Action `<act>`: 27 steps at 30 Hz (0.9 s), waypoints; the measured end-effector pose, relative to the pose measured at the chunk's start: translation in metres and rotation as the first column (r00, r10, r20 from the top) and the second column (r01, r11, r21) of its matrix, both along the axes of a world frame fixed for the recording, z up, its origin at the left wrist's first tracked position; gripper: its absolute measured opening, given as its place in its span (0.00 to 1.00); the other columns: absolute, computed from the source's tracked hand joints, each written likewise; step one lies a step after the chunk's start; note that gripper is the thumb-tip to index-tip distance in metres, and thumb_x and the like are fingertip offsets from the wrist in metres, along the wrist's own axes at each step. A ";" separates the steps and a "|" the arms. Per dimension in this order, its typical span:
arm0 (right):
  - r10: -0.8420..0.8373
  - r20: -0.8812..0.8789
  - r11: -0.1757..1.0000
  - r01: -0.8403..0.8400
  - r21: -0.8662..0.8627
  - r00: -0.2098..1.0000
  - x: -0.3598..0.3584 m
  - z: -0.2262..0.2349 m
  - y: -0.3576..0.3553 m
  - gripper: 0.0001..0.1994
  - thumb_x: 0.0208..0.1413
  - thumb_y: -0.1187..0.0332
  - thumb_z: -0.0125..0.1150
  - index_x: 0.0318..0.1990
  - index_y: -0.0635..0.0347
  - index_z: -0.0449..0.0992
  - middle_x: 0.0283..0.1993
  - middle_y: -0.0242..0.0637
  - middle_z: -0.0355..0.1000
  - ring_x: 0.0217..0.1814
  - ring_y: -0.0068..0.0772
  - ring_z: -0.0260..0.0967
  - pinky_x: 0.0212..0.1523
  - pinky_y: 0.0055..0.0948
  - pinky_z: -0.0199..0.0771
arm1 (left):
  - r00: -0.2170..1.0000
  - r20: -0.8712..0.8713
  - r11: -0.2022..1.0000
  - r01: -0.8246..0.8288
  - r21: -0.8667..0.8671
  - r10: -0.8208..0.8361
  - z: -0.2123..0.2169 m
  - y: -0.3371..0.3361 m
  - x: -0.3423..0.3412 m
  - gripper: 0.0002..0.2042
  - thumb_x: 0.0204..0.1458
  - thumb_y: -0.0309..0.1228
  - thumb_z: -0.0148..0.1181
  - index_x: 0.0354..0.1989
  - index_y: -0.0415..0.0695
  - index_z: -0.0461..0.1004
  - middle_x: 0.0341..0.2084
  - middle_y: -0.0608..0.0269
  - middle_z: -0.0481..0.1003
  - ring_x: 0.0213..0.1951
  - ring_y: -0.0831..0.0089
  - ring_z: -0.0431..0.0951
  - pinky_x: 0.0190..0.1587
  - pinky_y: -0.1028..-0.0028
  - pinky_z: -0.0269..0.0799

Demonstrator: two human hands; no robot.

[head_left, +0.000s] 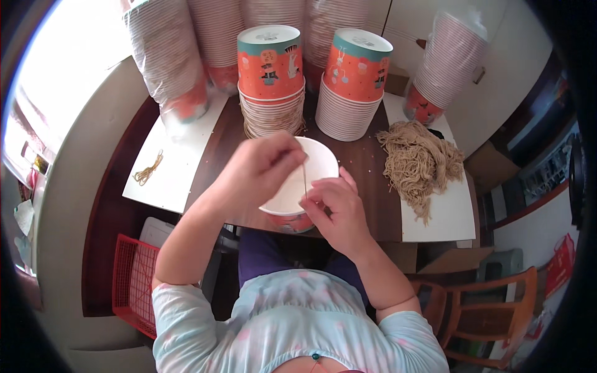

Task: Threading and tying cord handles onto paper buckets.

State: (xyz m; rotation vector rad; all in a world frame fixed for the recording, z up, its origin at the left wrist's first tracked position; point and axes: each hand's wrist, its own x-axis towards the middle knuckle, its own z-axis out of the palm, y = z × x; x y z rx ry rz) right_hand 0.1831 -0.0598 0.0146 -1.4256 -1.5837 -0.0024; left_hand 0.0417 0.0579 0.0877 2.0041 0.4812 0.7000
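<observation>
A thin tan cord (pixel 305 177) runs straight between the person's 2 hands, over the white mouth of a paper bucket (pixel 320 158). The bucket is at the near edge of the tabletop (pixel 373 180), mouth up, with some of its orange outer wall showing; whether it rests on that edge or the lap, I cannot tell. The left hand (pixel 264 158) has thumb and fingers pinched together on the cord's upper part; the right hand (pixel 333 205) pinches the lower part, its other fingers by the rim. Whether either end is fastened to the bucket cannot be made out.

Just beyond, the left stack of upside-down buckets (pixel 272 115) has cords hanging about its rims, so I judge those already corded. The right stack (pixel 348 115) shows none and looks still uncorded. This 1 bucket seems partway, with plenty of supply left: a big heap of tan cords (pixel 420 158) lies at right, a small bunch (pixel 149 169) at left. Farther out, plastic-wrapped bucket stacks (pixel 158 56) stand behind, seemingly unopened.
</observation>
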 end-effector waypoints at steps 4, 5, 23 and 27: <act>0.019 -0.008 0.999 -0.019 -0.045 1.000 0.002 -0.011 -0.019 0.03 0.46 0.70 0.64 0.26 0.55 0.75 0.30 0.30 0.73 0.41 0.36 0.71 0.62 0.53 0.51 | 0.955 0.164 0.958 -0.268 0.106 0.249 -0.020 -0.016 -0.004 0.04 0.54 0.23 0.56 0.31 0.36 0.70 0.19 0.59 0.69 0.22 0.77 0.66 0.27 0.77 0.64; 0.017 -0.006 0.999 -0.017 -0.044 1.000 0.000 -0.016 -0.019 0.03 0.46 0.70 0.64 0.26 0.55 0.75 0.30 0.30 0.73 0.41 0.36 0.71 0.62 0.53 0.51 | 0.955 0.167 0.958 -0.266 0.106 0.246 -0.030 -0.018 -0.003 0.04 0.54 0.23 0.56 0.31 0.36 0.70 0.19 0.59 0.69 0.22 0.77 0.66 0.27 0.77 0.64; -0.178 0.071 0.980 0.170 0.103 0.982 0.049 0.042 0.039 0.15 0.48 0.77 0.56 0.46 0.58 0.71 0.40 0.43 0.73 0.37 0.47 0.73 0.37 0.37 0.74 | 0.647 0.607 0.880 -0.422 -0.219 0.461 -0.078 0.015 -0.052 0.26 0.59 0.49 0.45 0.55 0.40 0.67 0.55 0.52 0.66 0.55 0.63 0.66 0.58 0.64 0.59; 0.224 0.217 0.959 -0.254 0.123 0.950 0.030 0.091 0.039 0.32 0.44 0.75 0.60 0.61 0.62 0.59 0.58 0.47 0.63 0.59 0.46 0.63 0.59 0.39 0.62 | 0.739 0.568 0.867 -0.042 -0.497 0.362 -0.046 0.020 -0.057 0.40 0.56 0.56 0.48 0.68 0.40 0.45 0.64 0.54 0.56 0.62 0.65 0.60 0.62 0.65 0.56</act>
